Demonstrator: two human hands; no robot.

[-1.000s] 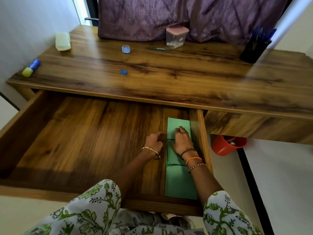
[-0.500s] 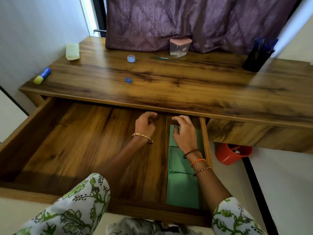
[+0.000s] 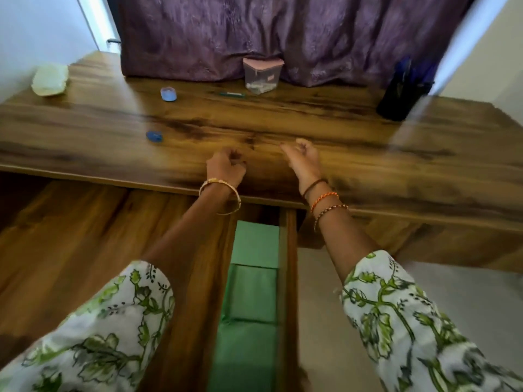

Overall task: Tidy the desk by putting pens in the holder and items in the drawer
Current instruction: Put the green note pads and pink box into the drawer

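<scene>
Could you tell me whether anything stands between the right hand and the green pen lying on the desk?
Nothing visible does. The right hand is over the desk's front part, empty, and the green pen lies farther back on bare wood. The pink-lidded container stands just beyond the pen, not in the path.

Dark-grained brown wooden desk [image 3: 368, 171] w/ glossy top fills mid-frame. Behind it, along its far edge, hangs a purple patterned fabric curtain [image 3: 283, 32]. Pale white walls [image 3: 36, 29] left & right of the desk. Bright daylight strip at curtain's left edge. Light grey floor [image 3: 467, 295] below desk, right side.
</scene>
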